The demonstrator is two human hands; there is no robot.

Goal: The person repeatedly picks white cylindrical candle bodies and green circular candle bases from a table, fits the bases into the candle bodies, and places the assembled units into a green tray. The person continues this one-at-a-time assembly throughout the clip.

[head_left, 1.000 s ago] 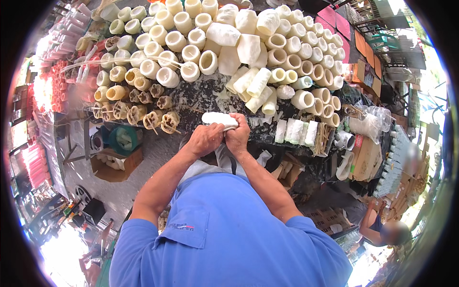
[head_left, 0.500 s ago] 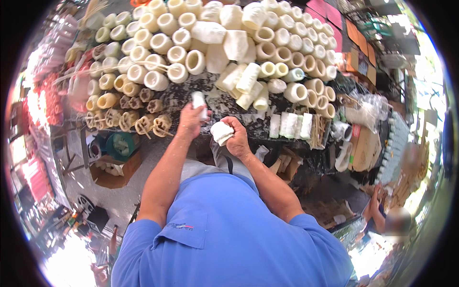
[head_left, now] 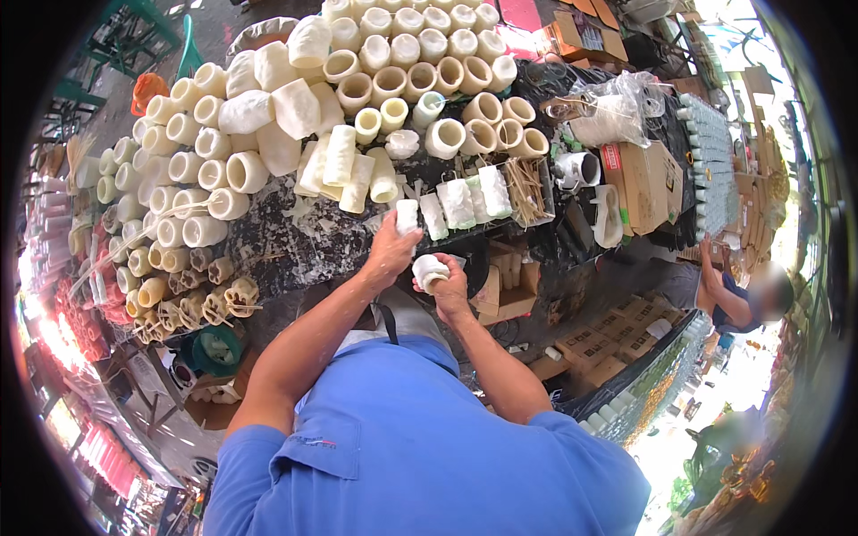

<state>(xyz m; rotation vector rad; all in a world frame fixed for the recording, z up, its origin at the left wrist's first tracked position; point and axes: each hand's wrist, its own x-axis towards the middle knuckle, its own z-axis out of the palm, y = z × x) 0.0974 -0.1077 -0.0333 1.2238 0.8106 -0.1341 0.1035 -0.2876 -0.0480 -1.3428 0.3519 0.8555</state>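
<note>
My left hand (head_left: 390, 253) is closed around a short white waxy cylinder (head_left: 407, 216) at the table's front edge. Beside it stands a row of similar white cylinders (head_left: 457, 204) with rough sides. Closer to my body, my right hand (head_left: 452, 293) grips a rounded white waxy piece (head_left: 430, 269) with a ragged, layered edge. Its underside is hidden by my fingers. Beyond my left hand lie several cream hollow tubes (head_left: 340, 156), piled on their sides.
Rows of cream hollow wax cups (head_left: 228, 204) cover much of the dark, wax-spotted table (head_left: 290, 237). Thin sticks (head_left: 527, 192) fill a tray on the right, near a cardboard box (head_left: 639, 192). An open carton (head_left: 516, 290) stands below the edge. Another person (head_left: 735, 304) is at far right.
My view has swung to the right. My left hand has brought its white cylinder over to the row of white cylinders. My right hand still grips the rounded white piece.
</note>
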